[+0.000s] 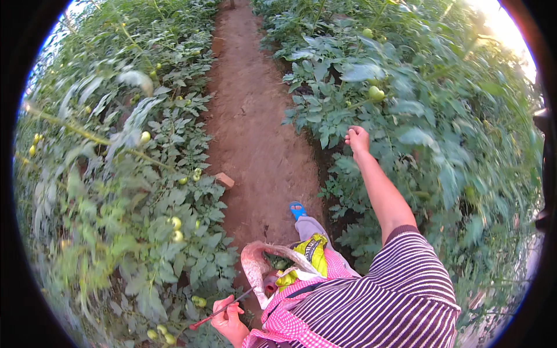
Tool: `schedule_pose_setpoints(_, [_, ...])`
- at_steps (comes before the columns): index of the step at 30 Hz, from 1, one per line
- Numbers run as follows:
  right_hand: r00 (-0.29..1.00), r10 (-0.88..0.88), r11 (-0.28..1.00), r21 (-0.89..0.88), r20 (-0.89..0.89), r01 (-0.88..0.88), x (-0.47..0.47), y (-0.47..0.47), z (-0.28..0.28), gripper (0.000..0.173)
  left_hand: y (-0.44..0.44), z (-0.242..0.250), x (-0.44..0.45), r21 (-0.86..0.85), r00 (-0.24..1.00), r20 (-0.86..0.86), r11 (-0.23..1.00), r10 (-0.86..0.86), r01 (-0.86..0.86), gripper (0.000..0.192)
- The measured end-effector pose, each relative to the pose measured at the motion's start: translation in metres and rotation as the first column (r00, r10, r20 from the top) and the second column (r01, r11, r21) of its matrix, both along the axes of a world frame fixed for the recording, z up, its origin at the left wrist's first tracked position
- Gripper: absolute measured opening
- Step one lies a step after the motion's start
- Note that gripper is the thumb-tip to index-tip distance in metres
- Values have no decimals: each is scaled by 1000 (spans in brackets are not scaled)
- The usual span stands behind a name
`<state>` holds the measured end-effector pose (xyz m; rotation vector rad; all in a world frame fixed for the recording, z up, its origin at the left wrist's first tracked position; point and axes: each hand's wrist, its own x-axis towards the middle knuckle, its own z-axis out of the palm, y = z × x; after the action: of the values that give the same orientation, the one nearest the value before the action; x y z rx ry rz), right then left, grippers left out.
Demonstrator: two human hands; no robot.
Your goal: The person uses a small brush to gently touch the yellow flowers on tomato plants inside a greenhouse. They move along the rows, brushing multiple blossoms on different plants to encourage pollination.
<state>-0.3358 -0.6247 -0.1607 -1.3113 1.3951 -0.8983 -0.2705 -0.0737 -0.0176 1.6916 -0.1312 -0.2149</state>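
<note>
My left hand (pixel 229 319), low in the picture, grips a thin rod-like brush (pixel 223 309) with a reddish end pointing down to the left. My right hand (pixel 358 138) reaches forward at the edge of the right-hand tomato plants (pixel 322 108), its fingers curled; whether anything small is between them cannot be told. Green tomatoes (pixel 376 93) hang just beyond it. At my waist, beside a pink checked apron (pixel 283 322), an open whitish bag (pixel 254 263) holds a yellow-green printed packet (pixel 320 256) and a reddish container (pixel 270 285).
A bare dirt path (pixel 261 130) runs ahead between dense rows of tomato plants. A brick (pixel 224 180) lies at its left edge. My foot in a blue sandal (pixel 297 210) is on the path. Leafy stems (pixel 100 140) lean in from the left.
</note>
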Motion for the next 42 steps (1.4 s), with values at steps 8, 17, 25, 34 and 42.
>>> schedule_pose_setpoints(8, [536,-25,866,-286,-844,-410,23,-195,-90,25,-129,-65,60,133,981,-186,991,53,-29,30])
schedule_pose_setpoints(17, [91,-1,830,-52,-996,-556,44,-280,-130,21,-205,-96,89,277,934,-357,954,-6,112,26])
schedule_pose_setpoints(25, [97,-2,842,-55,-995,-537,36,-297,-139,20,-245,-87,99,340,855,-518,919,7,199,19])
schedule_pose_setpoints(34, [180,-21,851,-112,-983,-512,44,-303,-127,18,-231,-112,89,288,912,-405,956,70,55,32])
schedule_pose_setpoints(42, [238,-17,880,-128,-971,-458,42,-302,-106,17,-234,-106,93,290,891,-440,957,114,20,32])
